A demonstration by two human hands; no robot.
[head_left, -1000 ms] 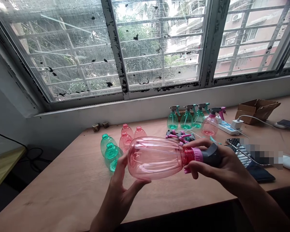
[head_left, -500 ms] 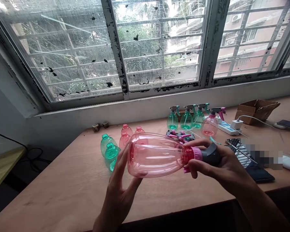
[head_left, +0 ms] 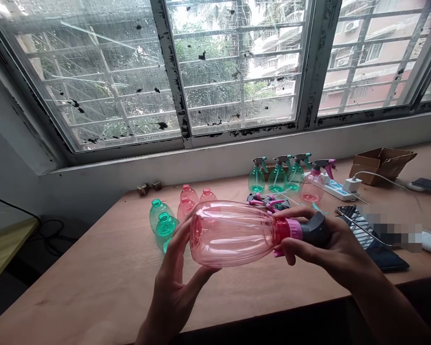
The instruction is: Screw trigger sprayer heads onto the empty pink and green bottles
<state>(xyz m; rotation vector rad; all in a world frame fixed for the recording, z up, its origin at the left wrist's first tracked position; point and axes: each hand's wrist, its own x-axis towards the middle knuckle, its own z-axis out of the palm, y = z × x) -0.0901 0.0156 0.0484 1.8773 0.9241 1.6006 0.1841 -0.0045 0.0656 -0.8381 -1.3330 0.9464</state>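
Observation:
A clear pink spray bottle (head_left: 233, 235) lies sideways in the air above the table, its base to the left. My left hand (head_left: 177, 280) is closed around the base end, thumb below and fingers behind it. At the neck, my right hand (head_left: 326, 244) grips the grey and pink spray head (head_left: 312, 230); part of the trigger is hidden behind the fingers. The pink collar sits against the red-looking bottle neck. Behind the held bottle, several loose grey and pink spray heads (head_left: 269, 202) lie in a heap.
Open-necked green bottles (head_left: 165, 230) and pink bottles (head_left: 189, 192) stand at the left of the wooden table (head_left: 93, 273). Green spray bottles (head_left: 256, 179) and a pink one (head_left: 312, 187) stand by the wall. To the right are a power strip (head_left: 339, 190), a cardboard box (head_left: 375, 165) and a dark phone (head_left: 355, 223).
The held bottle has turned slightly about its long axis and dipped a little. My left hand has shifted slightly on the base; my right hand stays at the spray head.

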